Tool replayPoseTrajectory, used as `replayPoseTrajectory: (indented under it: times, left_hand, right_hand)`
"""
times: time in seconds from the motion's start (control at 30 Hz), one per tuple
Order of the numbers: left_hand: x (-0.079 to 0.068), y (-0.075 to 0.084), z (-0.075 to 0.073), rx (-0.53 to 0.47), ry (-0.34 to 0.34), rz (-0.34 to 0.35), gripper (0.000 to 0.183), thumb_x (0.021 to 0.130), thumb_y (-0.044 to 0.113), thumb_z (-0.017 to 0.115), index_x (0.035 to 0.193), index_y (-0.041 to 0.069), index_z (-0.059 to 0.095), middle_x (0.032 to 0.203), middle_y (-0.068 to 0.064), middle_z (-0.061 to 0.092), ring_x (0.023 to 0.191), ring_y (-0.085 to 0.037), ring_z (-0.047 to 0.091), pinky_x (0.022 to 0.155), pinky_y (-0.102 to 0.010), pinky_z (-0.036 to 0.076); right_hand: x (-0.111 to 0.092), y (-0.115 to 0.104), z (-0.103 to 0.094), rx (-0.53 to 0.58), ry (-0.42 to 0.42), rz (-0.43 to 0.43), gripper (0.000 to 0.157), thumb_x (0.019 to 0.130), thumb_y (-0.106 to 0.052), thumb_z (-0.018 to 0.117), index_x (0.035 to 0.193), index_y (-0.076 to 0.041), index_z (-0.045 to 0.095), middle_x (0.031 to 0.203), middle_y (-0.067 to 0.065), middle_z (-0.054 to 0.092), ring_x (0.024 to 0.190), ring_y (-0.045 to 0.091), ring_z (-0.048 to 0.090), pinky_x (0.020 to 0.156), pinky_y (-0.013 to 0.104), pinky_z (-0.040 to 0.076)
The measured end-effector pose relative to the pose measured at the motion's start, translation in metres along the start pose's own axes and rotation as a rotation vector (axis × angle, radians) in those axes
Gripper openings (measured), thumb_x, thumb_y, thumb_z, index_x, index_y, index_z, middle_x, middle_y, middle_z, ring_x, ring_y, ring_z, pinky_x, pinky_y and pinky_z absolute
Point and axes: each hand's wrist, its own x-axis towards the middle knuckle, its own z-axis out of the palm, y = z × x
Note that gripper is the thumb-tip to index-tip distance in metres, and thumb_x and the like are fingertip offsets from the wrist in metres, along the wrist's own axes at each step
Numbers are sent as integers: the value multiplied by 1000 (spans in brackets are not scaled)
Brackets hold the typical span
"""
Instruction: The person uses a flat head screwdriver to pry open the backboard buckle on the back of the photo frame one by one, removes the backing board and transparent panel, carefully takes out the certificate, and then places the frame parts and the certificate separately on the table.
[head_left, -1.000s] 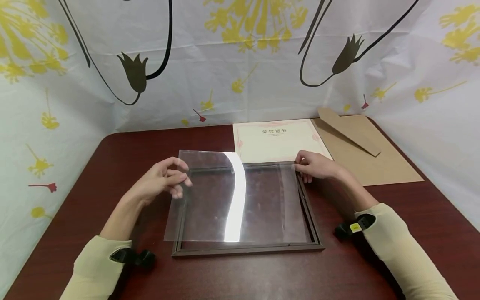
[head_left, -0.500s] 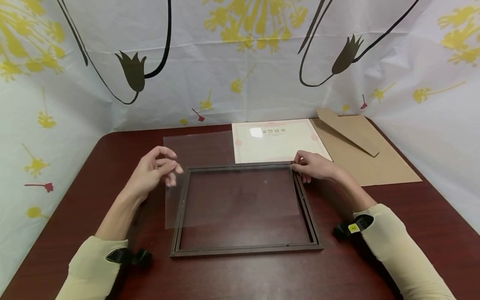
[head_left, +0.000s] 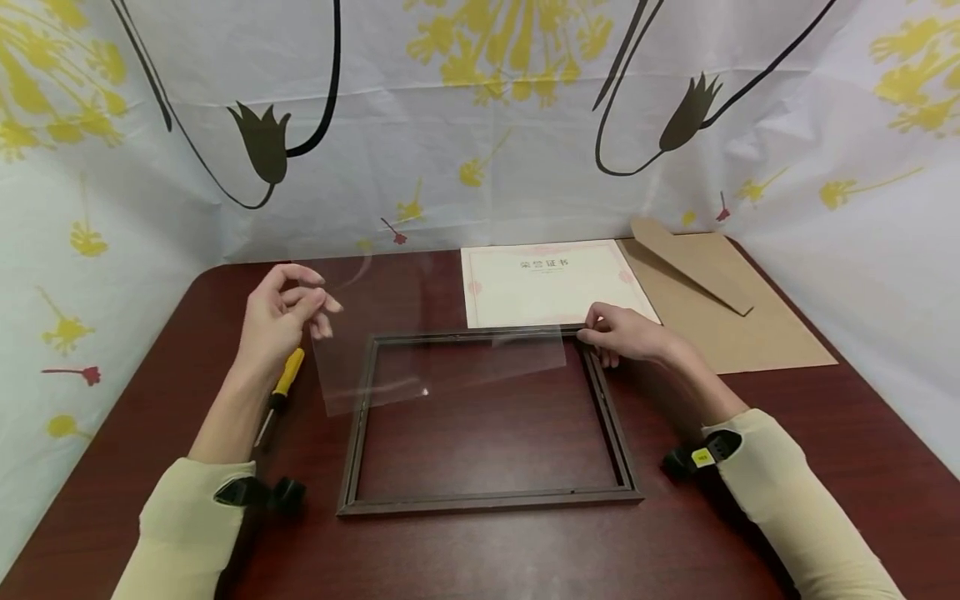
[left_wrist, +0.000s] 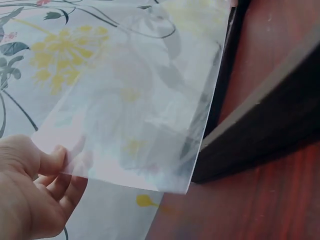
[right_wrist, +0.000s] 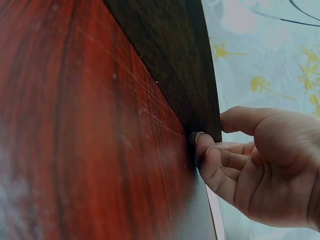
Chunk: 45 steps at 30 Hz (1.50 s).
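Observation:
My left hand [head_left: 281, 321] pinches a clear plastic sheet [head_left: 393, 329] by its edge. Raised and tilted, the sheet overlaps the far left part of a dark brown picture frame [head_left: 491, 502] in the head view. In the left wrist view, thumb and fingers of that hand [left_wrist: 30, 190] hold one corner of the sheet [left_wrist: 135, 125]. The frame lies on the table, and table wood shows through its opening. My right hand [head_left: 626, 332] grips the frame's far right corner. The right wrist view has its fingertips [right_wrist: 205, 145] curled under the frame's edge [right_wrist: 170, 60].
Behind the frame lies a cream certificate [head_left: 555, 296] with printed characters. A brown paper envelope [head_left: 772, 329], its flap raised, is at the back right. A screwdriver [head_left: 288, 372] with a yellow handle lies beside my left forearm. A patterned cloth [head_left: 420, 167] hangs around the dark red table [head_left: 480, 554].
My left hand has moved up and left, drawing the clear sheet off most of the frame and tilting it. The screwdriver has come into view. My right hand stays at the frame's corner.

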Motion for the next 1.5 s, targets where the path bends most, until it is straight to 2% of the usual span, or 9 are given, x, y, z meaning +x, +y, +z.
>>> replayPoseTrajectory:
  times: [0.2, 0.53, 0.7, 0.93, 1.2, 1.33, 1.5]
  left_hand:
    - [8, 2, -3, -12, 140, 94, 11, 99, 0, 60, 110, -1, 59, 77, -11, 72, 51, -21, 61, 50, -24, 51]
    - [21, 11, -14, -85, 368, 169, 12, 96, 3, 64, 108, 0, 62, 74, -12, 72, 55, -19, 66, 56, -22, 53]
    - [26, 13, -17, -119, 434, 152, 14, 95, 5, 66, 107, 0, 62, 75, -13, 71, 59, -20, 65, 59, -23, 53]
    - [31, 5, -22, -78, 529, 129, 9, 96, 4, 64, 105, 4, 65, 75, -9, 70, 62, -20, 64, 61, -22, 51]
    - [40, -4, -24, -92, 575, 115, 10, 98, -1, 60, 104, 5, 65, 73, -8, 68, 61, -17, 64, 61, -21, 51]
    - [44, -8, -27, -98, 605, 65, 12, 100, 2, 58, 107, 6, 66, 75, -8, 66, 64, -15, 63, 62, -21, 51]
    - [48, -16, -32, -145, 655, -22, 22, 103, 4, 53, 118, 10, 67, 76, -6, 64, 67, -15, 59, 66, -21, 50]
  right_hand:
    - [1, 1, 0, 9, -9, 14, 21, 105, -19, 57, 100, -2, 46, 69, 9, 61, 57, 25, 61, 58, 35, 53]
    - [1, 3, -1, -6, -2, 17, 21, 104, -21, 58, 100, -3, 47, 71, 9, 59, 58, 24, 61, 59, 36, 52]
    - [0, 2, 0, 4, -2, 5, 22, 104, -21, 58, 101, -2, 47, 71, 10, 59, 57, 24, 60, 58, 37, 52]
    - [1, 3, 0, 19, -12, 12, 23, 105, -22, 57, 101, -3, 46, 70, 10, 59, 58, 25, 61, 58, 36, 53]
    - [-1, 0, -1, 28, -5, 5, 23, 104, -22, 59, 101, -3, 47, 70, 11, 60, 57, 24, 61, 58, 37, 52]
    - [-2, -1, -1, 22, 5, 4, 23, 103, -22, 60, 101, -3, 47, 70, 10, 60, 57, 24, 61, 57, 37, 53]
    - [0, 1, 0, 23, -1, 8, 22, 104, -21, 58, 100, -3, 47, 69, 10, 60, 57, 24, 61, 57, 36, 53]
